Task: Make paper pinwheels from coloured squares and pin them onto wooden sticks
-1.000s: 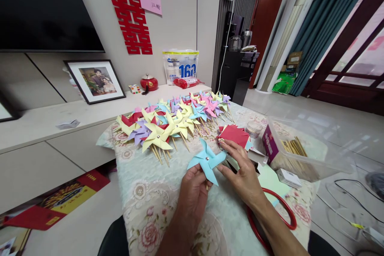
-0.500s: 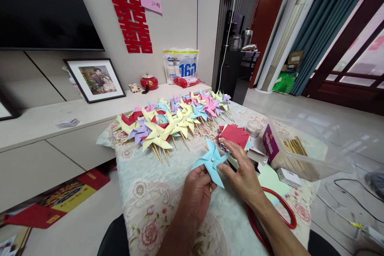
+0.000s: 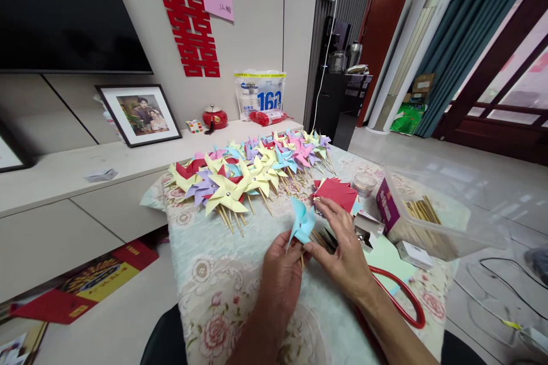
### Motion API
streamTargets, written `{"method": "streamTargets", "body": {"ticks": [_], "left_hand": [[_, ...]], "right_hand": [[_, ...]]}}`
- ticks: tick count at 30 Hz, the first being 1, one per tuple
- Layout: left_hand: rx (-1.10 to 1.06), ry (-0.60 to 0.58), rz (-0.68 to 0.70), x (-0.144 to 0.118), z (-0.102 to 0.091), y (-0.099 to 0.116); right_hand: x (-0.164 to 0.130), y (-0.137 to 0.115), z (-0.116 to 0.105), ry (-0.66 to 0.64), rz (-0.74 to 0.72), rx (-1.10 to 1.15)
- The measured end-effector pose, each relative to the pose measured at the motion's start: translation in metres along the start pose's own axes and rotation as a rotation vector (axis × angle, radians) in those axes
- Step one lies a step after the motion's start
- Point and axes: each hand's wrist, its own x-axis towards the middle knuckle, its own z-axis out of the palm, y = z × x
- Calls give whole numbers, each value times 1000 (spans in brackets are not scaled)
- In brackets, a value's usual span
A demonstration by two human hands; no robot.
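A light blue paper pinwheel [image 3: 302, 221] on a wooden stick is held up edge-on above the table. My left hand [image 3: 281, 274] grips its stick from below. My right hand [image 3: 342, 251] pinches the pinwheel's right side with its fingertips. Just behind my right hand lies a stack of red paper squares [image 3: 338, 193]. Several thin wooden sticks [image 3: 322, 238] lie under my right hand's fingers.
A long heap of finished pinwheels [image 3: 252, 171] in yellow, purple, pink and blue covers the far half of the floral tablecloth [image 3: 222, 291]. A clear plastic box [image 3: 423, 222] with wooden sticks stands at right, a small round tin [image 3: 363, 183] beside it, a red ring [image 3: 406, 305] near my right forearm.
The blue pinwheel has turned from facing me flat to standing edge-on and has risen slightly. Both hands stay on it.
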Motion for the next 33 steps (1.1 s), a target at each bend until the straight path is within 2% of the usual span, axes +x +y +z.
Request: {"method": "streamTargets", "body": {"ticks": [5,11,17,19,21,24,26,28,33], "left_hand": [[-29,-35,-10,-1,2,-2],[71,-79,-24,-5,4,0],[22,-10,-3,-1,1,4],[-18,18,24,1,-2,8],[-60,36,41,3,-5,13],[-89,43,60,5,-8,18],[-80,26,77,5,-9,18],[-61,-22,84,4,-8,17],[-14,-118,91,1,-4,13]], "right_hand": [[-2,3,2,-23,0,-18],[-2,2,2,-23,29,-10],[-1,-3,-1,4,35,81],[-2,-3,-3,44,89,138],[-3,-3,-4,57,214,216],[-3,-3,-2,-107,425,386],[-2,-6,0,-271,506,525],[-1,-9,3,-371,558,667],[0,-12,8,-403,666,829]]}}
